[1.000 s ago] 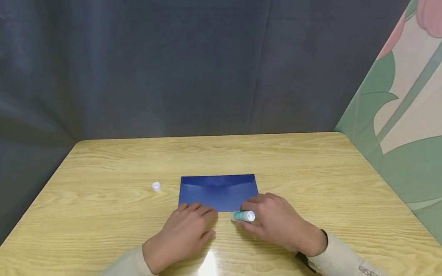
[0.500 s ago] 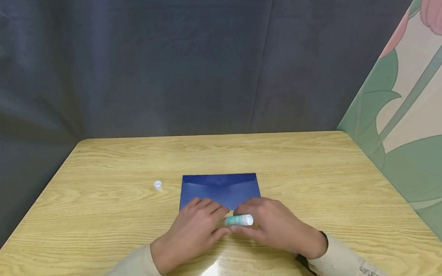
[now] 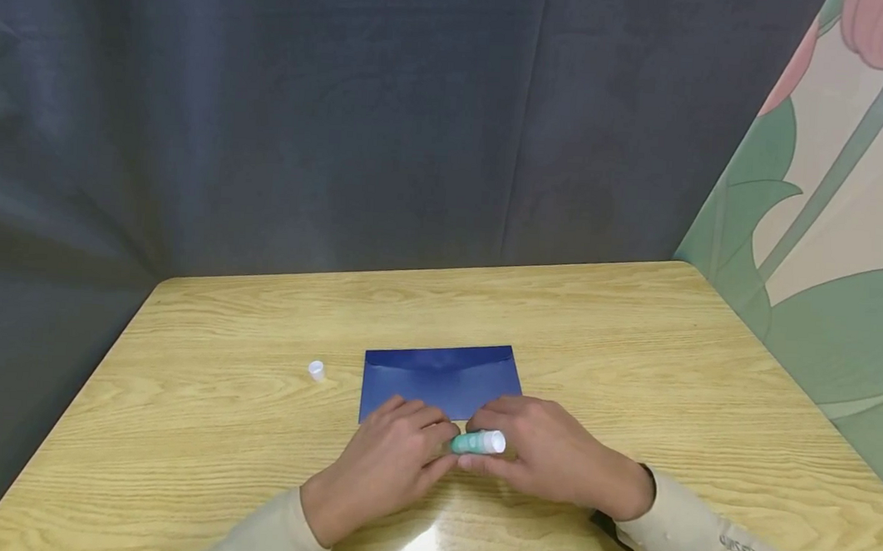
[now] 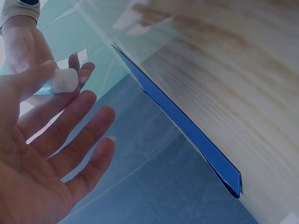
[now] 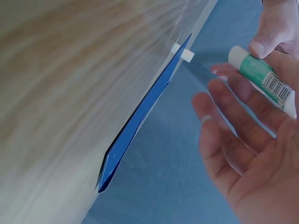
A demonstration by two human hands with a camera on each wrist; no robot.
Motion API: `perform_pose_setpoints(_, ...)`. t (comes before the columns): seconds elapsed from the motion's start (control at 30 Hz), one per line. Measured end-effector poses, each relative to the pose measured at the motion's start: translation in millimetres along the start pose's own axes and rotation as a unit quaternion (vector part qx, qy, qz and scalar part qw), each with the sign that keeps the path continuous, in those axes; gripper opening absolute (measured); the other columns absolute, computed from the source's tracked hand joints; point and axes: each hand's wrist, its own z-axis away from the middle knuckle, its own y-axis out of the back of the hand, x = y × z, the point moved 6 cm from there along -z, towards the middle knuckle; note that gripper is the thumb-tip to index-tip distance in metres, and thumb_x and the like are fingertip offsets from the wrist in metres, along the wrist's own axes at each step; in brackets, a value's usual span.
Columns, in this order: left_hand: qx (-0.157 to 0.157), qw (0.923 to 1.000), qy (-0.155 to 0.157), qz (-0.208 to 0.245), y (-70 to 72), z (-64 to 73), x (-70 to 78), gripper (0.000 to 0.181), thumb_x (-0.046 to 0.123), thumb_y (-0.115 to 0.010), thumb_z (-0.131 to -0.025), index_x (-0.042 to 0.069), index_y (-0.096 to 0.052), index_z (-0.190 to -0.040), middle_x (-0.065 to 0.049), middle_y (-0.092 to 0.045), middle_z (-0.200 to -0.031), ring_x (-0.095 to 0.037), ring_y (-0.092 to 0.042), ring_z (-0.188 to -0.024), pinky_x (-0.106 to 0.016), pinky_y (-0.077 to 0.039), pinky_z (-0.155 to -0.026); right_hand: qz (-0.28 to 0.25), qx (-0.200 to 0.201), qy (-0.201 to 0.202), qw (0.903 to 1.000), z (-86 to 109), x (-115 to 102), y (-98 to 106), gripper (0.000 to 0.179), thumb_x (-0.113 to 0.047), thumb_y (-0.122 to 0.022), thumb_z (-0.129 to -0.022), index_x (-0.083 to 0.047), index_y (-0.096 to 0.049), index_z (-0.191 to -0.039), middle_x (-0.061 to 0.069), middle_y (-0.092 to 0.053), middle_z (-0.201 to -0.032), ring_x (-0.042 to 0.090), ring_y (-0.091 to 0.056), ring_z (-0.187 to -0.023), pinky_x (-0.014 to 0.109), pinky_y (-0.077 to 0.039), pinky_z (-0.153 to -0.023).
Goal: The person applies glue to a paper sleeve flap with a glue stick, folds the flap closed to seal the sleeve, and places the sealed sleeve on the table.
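A green-and-white glue stick (image 3: 478,442) lies across between my two hands just above the table's near half, its open white end facing right in the head view. My right hand (image 3: 548,452) holds its barrel between thumb and index finger, the other fingers loosely bent. At the opposite end, my left hand (image 3: 391,452) pinches the white base (image 4: 64,80) with thumb and index finger. Just beyond the hands a dark blue envelope (image 3: 436,383) lies flat on the table, its near edge partly hidden by fingers. The glue stick's barcode label (image 5: 276,87) shows in the right wrist view.
A small white cap (image 3: 317,370) stands on the wooden table (image 3: 216,430) left of the envelope. A dark curtain (image 3: 344,137) hangs behind the table's far edge. On the right is a panel with a flower print (image 3: 846,272).
My left hand has moved right, from the envelope's near edge to the glue stick's base, and taken hold of it. The glue stick and my right hand's fingers have shifted slightly left and nearer.
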Motion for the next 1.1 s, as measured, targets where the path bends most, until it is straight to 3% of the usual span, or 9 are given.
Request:
perform_pose_setpoints(0.2,0.016,0.9998,0.008,-0.009,1.8,1.1,-2.8,0.018,0.038,-0.075,-0.087,0.02,-0.077,-0.091,0.01,-0.072,-0.087,-0.007,-0.063,-0.077,-0.024,-0.045,-0.07,-0.008,-0.01,-0.058,0.9983,2.0,4,5,0.044,-0.066,-0.058,-0.09,-0.026,-0.06,-0.11,-0.02,-0.061,-0.097,-0.003,-0.055,-0.078,0.019,-0.048,-0.068)
perform_pose_setpoints(0.33,0.039,0.999,0.017,-0.017,4.2,1.6,-4.9,0.017,0.035,-0.078,-0.084,0.02,-0.077,-0.089,0.01,-0.072,-0.086,-0.007,-0.064,-0.076,-0.026,-0.046,-0.07,0.0,-0.008,-0.06,0.9981,2.7,6,8,0.045,-0.066,-0.057,-0.09,-0.027,-0.059,-0.112,-0.022,-0.059,-0.096,-0.002,-0.057,-0.081,0.021,-0.05,-0.071)
perform_pose_setpoints(0.57,0.078,0.9961,0.032,-0.026,9.1,0.1,-8.0,0.016,0.033,-0.081,-0.082,0.019,-0.075,-0.085,0.009,-0.07,-0.082,-0.007,-0.063,-0.072,-0.026,-0.047,-0.068,0.005,0.018,-0.02,0.9996,1.8,6,9,0.024,-0.043,-0.063,-0.097,-0.024,-0.058,-0.11,-0.019,-0.06,-0.093,0.001,-0.057,-0.076,0.018,-0.048,-0.067)
perform_pose_setpoints(0.7,0.09,0.9949,0.038,-0.026,11.1,-0.8,-9.0,0.019,0.033,-0.083,-0.079,0.017,-0.075,-0.085,0.008,-0.07,-0.082,-0.008,-0.064,-0.072,-0.026,-0.048,-0.068,0.01,0.024,-0.014,0.9996,1.7,8,9,0.019,-0.039,-0.062,-0.098,-0.025,-0.057,-0.109,-0.018,-0.057,-0.091,0.003,-0.054,-0.073,0.016,-0.044,-0.064)
perform_pose_setpoints(1.1,0.074,0.9964,0.037,-0.017,11.1,1.7,-7.9,0.022,0.035,-0.083,-0.08,0.018,-0.074,-0.091,0.01,-0.069,-0.087,-0.006,-0.064,-0.075,-0.024,-0.047,-0.067,0.062,0.056,0.046,0.9954,3.7,5,11,0.023,-0.037,-0.067,-0.095,-0.02,-0.06,-0.108,-0.014,-0.058,-0.091,-0.003,-0.046,-0.073,0.016,-0.044,-0.064)
